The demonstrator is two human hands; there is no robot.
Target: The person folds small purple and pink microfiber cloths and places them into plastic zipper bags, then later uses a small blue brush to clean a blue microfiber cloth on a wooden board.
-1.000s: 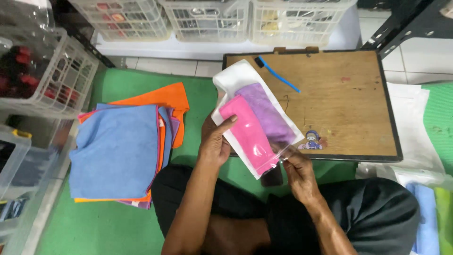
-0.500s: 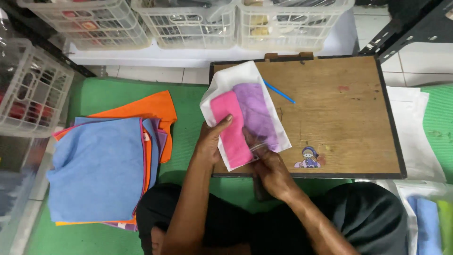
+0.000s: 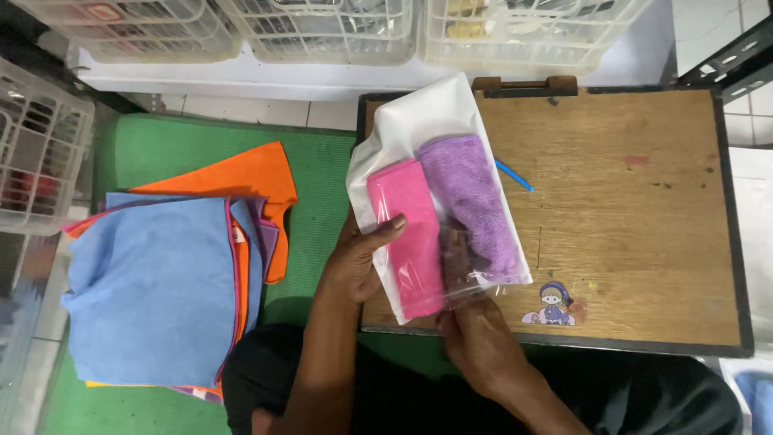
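Plastic bag, two hands on it

Clear plastic bag (image 3: 419, 129) with a pink rolled cloth (image 3: 407, 234) and a purple rolled cloth (image 3: 471, 201) sits over the wooden board's (image 3: 644, 225) left edge. Left hand (image 3: 358, 262) cups the bag's side, thumb pressed on the pink roll. Right hand (image 3: 479, 342) pinches the bottom edge, fingers closed tight. Blue cloths (image 3: 153, 290) are stacked off to the left.

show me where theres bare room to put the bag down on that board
The right half of the wooden board is bare, bordered by the blue pen, the sticker and the black rim. Crowded: the left edge, where the left hand and right hand hold the plastic bag, and the cloth pile.
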